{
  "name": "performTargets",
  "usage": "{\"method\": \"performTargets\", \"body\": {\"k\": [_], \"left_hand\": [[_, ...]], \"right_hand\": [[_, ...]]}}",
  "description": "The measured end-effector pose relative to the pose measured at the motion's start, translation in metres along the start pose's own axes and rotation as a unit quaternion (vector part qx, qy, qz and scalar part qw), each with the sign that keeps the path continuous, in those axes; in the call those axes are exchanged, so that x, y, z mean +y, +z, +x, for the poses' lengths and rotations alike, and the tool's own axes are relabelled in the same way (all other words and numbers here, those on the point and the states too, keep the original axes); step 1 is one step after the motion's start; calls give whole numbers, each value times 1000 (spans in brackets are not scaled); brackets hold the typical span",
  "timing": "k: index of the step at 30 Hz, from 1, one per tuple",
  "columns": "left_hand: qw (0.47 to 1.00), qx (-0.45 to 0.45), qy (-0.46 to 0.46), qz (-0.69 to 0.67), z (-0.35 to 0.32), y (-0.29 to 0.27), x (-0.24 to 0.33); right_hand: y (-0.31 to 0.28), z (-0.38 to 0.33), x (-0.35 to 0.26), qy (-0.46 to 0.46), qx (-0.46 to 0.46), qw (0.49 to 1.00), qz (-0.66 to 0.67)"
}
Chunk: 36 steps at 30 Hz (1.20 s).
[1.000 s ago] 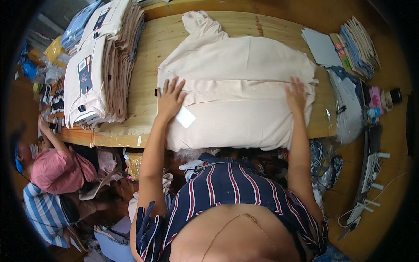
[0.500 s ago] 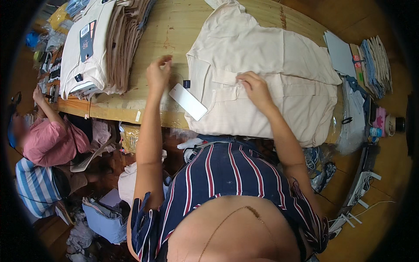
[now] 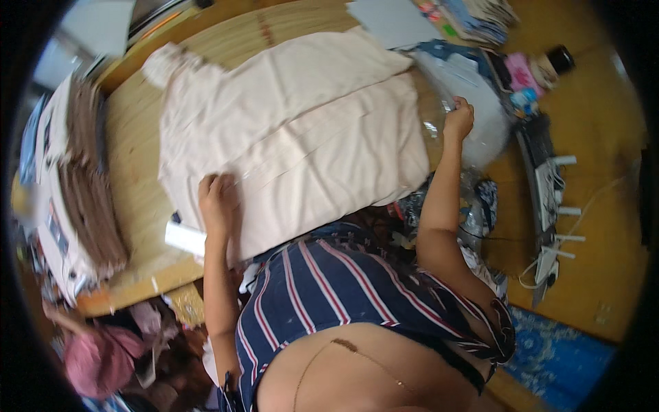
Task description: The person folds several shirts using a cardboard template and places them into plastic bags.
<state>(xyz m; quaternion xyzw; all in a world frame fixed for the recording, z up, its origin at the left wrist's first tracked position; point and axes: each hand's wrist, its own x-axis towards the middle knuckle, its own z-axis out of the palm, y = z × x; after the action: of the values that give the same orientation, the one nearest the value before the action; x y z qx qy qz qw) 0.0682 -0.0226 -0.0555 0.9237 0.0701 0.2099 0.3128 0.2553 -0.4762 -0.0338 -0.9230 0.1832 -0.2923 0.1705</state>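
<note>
A pale cream shirt (image 3: 322,117) lies spread on the table in front of me, its button strip running across the middle. My left hand (image 3: 218,199) rests on it near the collar end, fingers bent and closed on the cloth. Beside my left wrist, a blank white card (image 3: 184,237) sticks out from the neckline. My right hand (image 3: 458,122) is past the shirt's hem, over a pile of clear plastic bags (image 3: 484,141). Its fingers are curled together; whether they pinch any plastic cannot be made out.
A tall stack of folded cream and brown garments (image 3: 86,185) stands at the left. White sheets (image 3: 391,24) and more folded clothes (image 3: 480,17) lie at the far right. A white power strip (image 3: 546,226) with cables runs along the right. Someone in pink (image 3: 103,360) is at lower left.
My view has turned toward the right. My right hand has left the shirt's button strip for the plastic bags, and my left hand has moved from beside the collar onto the shirt.
</note>
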Motion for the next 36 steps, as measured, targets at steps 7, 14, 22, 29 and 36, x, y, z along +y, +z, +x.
{"method": "performTargets", "body": {"k": [7, 14, 22, 29, 36], "left_hand": [[992, -26, -97, -76, -9, 12, -21], [981, -64, -126, -136, -1, -3, -9], [993, -59, -91, -53, -3, 2, -16], [999, -44, -27, 5, 7, 11, -5], [996, -28, -63, -63, 7, 10, -10]], "right_hand": [[32, 39, 51, 60, -137, 979, -139], [47, 38, 72, 101, -60, 993, 7], [-12, -86, -161, 6, -396, 854, 336], [20, -221, -220, -192, -579, 681, 406], [9, -221, -231, -294, -527, 761, 240]]}}
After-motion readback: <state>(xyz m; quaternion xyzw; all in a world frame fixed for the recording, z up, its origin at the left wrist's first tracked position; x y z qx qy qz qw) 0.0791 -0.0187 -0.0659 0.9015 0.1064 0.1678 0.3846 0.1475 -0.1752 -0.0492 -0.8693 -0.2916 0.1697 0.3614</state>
